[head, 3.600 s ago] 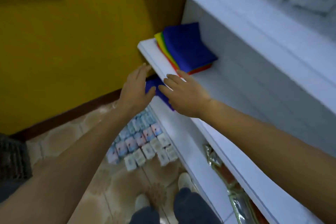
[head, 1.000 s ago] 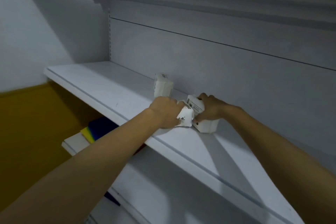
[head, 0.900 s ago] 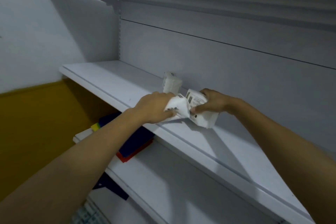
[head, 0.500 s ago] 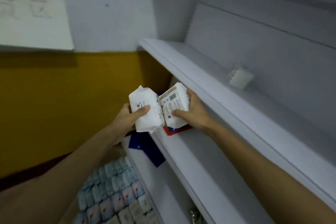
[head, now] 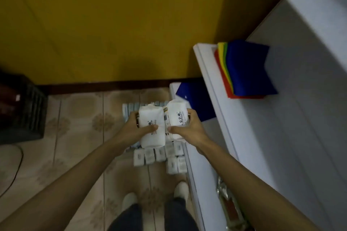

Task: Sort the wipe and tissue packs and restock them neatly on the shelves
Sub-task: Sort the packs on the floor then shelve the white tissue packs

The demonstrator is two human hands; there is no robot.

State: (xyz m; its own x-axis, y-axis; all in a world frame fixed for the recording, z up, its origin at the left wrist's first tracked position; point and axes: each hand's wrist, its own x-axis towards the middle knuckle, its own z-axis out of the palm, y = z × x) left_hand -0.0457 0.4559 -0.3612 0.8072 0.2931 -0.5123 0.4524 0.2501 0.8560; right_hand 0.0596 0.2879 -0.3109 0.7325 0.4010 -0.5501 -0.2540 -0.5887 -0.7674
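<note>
we find the left pack (head: pixel 152 127) in the left grip (head: pixel 134 130) touching the right pack (head: pixel 177 118) in the right grip (head: pixel 190 130), above rows of packs (head: pixel 159 155) on the floor (head: pixel 75 146). to their right, a cloth stack (head: pixel 249 67) lies on the shelf (head: pixel 281 137).

Two white tissue packs (head: pixel 152 127) held side by side.

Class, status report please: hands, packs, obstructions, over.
Left hand grips white pack. Right hand grips second white pack. Both above packs on floor. No obstruction seen.

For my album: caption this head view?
The left hand grips the left pack, the right hand the right pack, above floor packs.
</note>
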